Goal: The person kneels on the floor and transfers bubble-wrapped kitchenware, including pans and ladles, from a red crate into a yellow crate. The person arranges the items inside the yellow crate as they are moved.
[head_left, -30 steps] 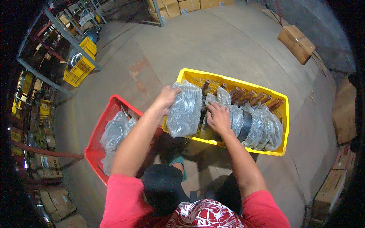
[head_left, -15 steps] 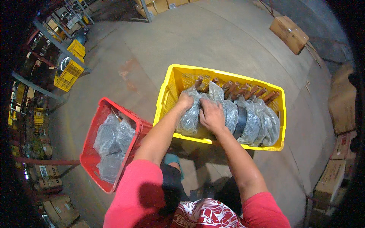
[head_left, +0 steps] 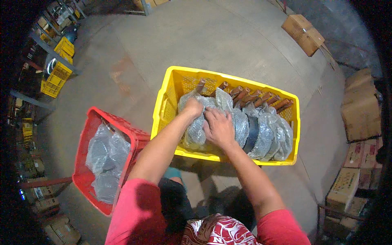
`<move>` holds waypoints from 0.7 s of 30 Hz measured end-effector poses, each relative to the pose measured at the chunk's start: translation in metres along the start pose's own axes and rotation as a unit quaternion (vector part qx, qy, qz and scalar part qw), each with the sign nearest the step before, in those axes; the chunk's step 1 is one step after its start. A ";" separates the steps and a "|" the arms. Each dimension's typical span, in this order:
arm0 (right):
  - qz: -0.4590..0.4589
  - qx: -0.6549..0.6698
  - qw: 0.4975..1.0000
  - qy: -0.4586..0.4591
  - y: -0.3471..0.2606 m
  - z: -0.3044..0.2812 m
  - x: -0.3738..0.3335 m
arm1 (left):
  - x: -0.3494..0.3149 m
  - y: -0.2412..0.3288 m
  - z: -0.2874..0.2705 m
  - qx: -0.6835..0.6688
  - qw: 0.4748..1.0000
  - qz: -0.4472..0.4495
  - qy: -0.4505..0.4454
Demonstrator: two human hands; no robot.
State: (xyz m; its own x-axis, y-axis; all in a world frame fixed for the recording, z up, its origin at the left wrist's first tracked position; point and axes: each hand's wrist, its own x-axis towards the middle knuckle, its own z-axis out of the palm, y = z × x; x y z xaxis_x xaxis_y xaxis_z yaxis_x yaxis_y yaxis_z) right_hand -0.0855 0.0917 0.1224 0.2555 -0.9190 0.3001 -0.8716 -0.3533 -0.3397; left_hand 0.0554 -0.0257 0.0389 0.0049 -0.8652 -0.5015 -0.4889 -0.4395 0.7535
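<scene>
A yellow plastic crate in front of me holds a row of round pans in bubble wrap, standing on edge. Their brown wooden handles point toward the far wall. Between the wrapped ones a dark edge shows bare. At the crate's left end, my left hand is closed on the wrap of the leftmost pan; its fingertips are partly hidden. My right hand lies beside it, fingers stretched over the wrap of the neighbouring pan.
A red crate with more bubble-wrapped pieces stands left of the yellow one. Metal racks and yellow crates line the left side. Cardboard boxes sit at the far right, with more stacked along the right edge.
The whole view has shifted, so both crates appear farther left. My left hand has stayed on the leftmost wrapped pan, and my right hand still rests on the wrap, its fingers more spread.
</scene>
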 end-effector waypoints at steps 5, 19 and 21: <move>-0.005 -0.013 0.999 -0.031 -0.002 0.004 -0.001 | -0.034 0.019 -0.004 0.051 0.998 -0.032 0.022; 0.123 -0.088 0.960 -0.235 -0.044 0.005 0.035 | -0.027 -0.023 0.005 -0.396 0.916 -0.068 -0.009; 0.096 -0.104 0.965 -0.221 -0.049 0.007 0.035 | -0.049 -0.011 -0.014 -0.441 0.890 -0.087 -0.077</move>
State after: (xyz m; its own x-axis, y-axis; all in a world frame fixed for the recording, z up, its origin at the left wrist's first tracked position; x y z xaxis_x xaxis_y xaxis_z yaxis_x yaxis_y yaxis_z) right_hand -0.0311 0.0752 0.1430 0.1942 -0.9651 -0.1755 -0.9740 -0.1684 -0.1515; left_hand 0.0724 0.0182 0.0608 -0.1395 -0.7514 -0.6449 0.3829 -0.6415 0.6647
